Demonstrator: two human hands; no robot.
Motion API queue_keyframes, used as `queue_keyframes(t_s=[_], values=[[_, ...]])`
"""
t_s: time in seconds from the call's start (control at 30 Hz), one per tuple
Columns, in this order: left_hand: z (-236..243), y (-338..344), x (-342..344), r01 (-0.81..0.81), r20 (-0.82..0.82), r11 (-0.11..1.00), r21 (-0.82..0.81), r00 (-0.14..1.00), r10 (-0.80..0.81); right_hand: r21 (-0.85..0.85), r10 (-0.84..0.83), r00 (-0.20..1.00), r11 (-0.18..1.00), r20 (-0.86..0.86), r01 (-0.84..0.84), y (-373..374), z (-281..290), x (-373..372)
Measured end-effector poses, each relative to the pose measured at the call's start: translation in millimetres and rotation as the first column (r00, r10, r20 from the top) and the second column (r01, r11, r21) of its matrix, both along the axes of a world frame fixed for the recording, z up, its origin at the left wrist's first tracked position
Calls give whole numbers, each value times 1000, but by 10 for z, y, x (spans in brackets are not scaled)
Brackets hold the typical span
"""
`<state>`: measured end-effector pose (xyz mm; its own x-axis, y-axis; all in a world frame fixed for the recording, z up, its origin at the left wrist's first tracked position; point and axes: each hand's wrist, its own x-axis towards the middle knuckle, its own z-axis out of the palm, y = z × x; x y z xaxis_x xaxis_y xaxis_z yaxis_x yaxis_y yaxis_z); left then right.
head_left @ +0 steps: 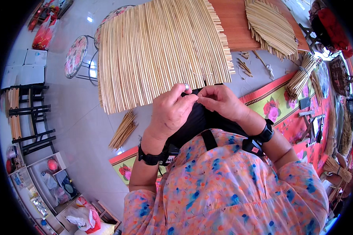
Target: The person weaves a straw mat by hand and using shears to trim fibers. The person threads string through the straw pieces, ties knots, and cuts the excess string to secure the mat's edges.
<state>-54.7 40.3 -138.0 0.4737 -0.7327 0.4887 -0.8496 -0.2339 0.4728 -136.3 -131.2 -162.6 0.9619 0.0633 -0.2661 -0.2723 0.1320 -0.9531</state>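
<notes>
A wide mat of pale straw-coloured stalks (161, 51), laid side by side, spreads in front of me, its near edge just beyond my hands. My left hand (170, 109), with a ring on one finger, is closed in a pinch. Against its fingertips, my right hand (225, 103) pinches too, thumb and forefinger together. Whatever lies between the fingers is too fine to make out. A thin white thread (202, 74) lies loosely over the mat's near right part, close above my right hand. Both hands are over my dark-clad lap.
A second stalk piece, leaf-shaped (272, 29), rests on the brown table (237, 27). Cut stalks (123, 130) lie on the floor at left; a tied stalk bundle (302, 74) stands at right. Round flowered stools (76, 56) are at far left. A floral mat (270, 105) covers the floor.
</notes>
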Motion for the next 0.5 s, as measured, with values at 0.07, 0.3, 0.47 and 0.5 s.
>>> queue_keyframes(t_s=[0.07,0.3,0.47,0.5], values=[[-6,-6,10,18,17,1000,-6,1000,-18,31,12,1000,999,-16,-11,-19,-34,-2],[-74,-31,5,71,-43,997,-20,997,-71,98,84,996,992,-20,-82,-55,-23,-21],[-16,13,-8,4,-506,973,-232,853,-124,65,101,993,993,-62,-97,-57,-35,-18],[-41,23,0,4,-506,973,-232,854,-124,-25,136,989,990,-58,-137,-55,-35,-12]])
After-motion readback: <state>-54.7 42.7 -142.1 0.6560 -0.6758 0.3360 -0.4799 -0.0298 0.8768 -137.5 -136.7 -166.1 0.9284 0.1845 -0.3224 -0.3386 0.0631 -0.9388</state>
